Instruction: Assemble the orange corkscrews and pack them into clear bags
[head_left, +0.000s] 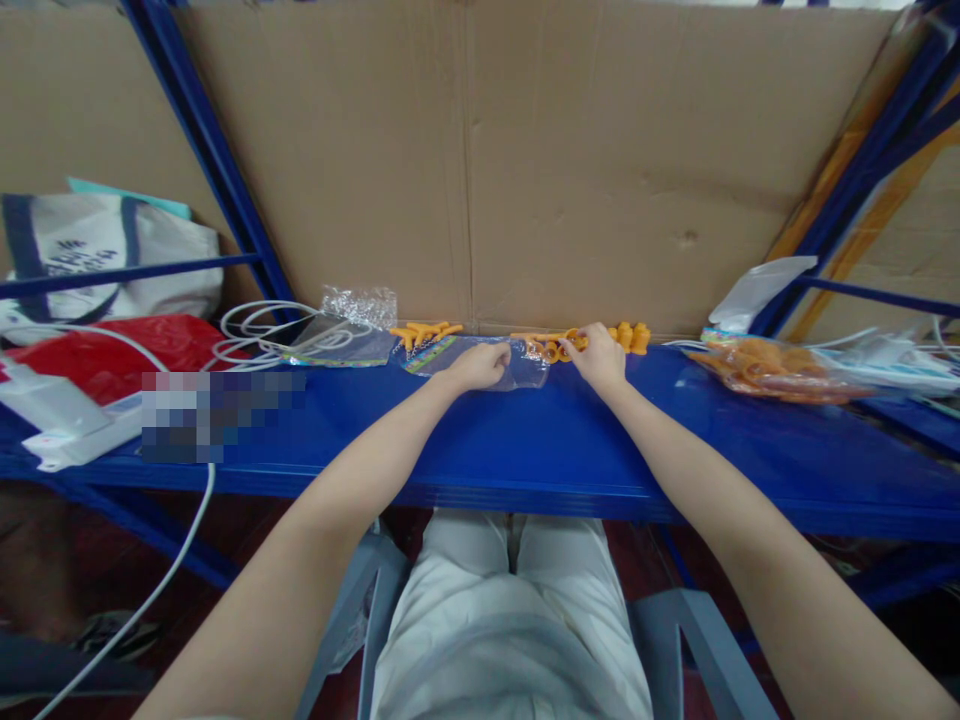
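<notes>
My left hand (pixel 481 366) is closed on a clear plastic bag (pixel 529 374) that lies on the blue shelf; the bag has a coloured strip at its left end. My right hand (pixel 600 358) is closed at the fingertips on an orange ring (pixel 564 351), just right of the bag's end. More orange rings (pixel 551 353) lie beside those fingers, partly hidden by them. Knobby orange pieces (pixel 634 338) stand right behind my right hand. To the left, a small pile of orange stick-like pieces (pixel 424 332) rests behind the bag.
A blue metal shelf (pixel 525 450) backs onto a cardboard wall (pixel 472 180). Other clear bags (pixel 341 345), coiled white cable (pixel 259 335), a power strip (pixel 90 435), a red bag (pixel 127 342) and a canvas bag (pixel 157 250) sit left. A bag of orange pieces (pixel 772 368) lies right.
</notes>
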